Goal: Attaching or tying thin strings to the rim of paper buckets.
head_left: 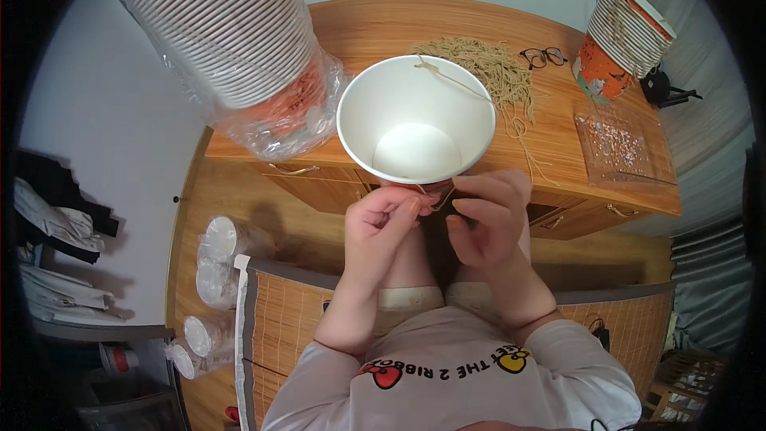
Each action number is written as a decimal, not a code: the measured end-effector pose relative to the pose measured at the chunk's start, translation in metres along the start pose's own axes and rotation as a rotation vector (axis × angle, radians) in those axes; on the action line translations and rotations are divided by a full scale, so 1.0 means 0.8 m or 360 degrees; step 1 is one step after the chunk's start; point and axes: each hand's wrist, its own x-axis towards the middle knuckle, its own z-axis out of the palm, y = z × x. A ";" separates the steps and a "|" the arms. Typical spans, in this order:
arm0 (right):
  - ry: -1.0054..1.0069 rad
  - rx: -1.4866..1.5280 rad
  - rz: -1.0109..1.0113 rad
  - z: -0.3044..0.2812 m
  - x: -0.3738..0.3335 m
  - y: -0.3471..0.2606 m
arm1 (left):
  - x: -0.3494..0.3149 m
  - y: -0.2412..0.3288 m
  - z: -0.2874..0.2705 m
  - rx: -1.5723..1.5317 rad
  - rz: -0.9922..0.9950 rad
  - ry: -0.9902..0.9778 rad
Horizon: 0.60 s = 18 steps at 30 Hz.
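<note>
A white-lined paper bucket (pixel 419 124) stands before me at the table's front edge, its round mouth turned up toward me. Tan cord (pixel 447 78) runs across its inside from the far rim, and a thin cord loop (pixel 447 195) shows at its near side. Just below the near rim, my left hand (pixel 383 222) is closed in a pinch on the cord against the bucket's outside. Close beside it, my right hand (pixel 493 211) has curled fingers, with the cord at the fingertips. Part of the cord is hidden behind the fingers.
On the wooden table (pixel 359 24) lie a heap of tan cords (pixel 479 64), eyeglasses (pixel 544 57) and a clear tray of small beads (pixel 614 144). A plastic-wrapped bucket stack (pixel 239 40) rises at left; another bucket stack (pixel 626 36) stands at right. Wrapped white packs (pixel 214 263) sit on the floor.
</note>
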 end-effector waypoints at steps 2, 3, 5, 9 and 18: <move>-0.0081 -0.0093 0.0019 -0.008 0.025 -0.009 | -0.001 -0.001 0.001 0.0090 0.0094 0.0021; -0.0079 -0.0091 0.0018 -0.011 0.041 -0.015 | -0.001 -0.002 -0.001 0.0093 0.0095 0.0020; -0.0413 -0.0291 0.0147 -0.013 0.075 -0.028 | -0.001 -0.006 -0.005 0.0197 0.0107 -0.0012; -0.0993 -0.0394 0.0275 -0.002 0.102 -0.030 | 0.000 -0.009 -0.001 0.0307 0.0134 0.0173; -0.0940 -0.0102 0.0326 0.015 0.095 -0.022 | 0.000 -0.003 0.001 0.0318 0.0179 0.0256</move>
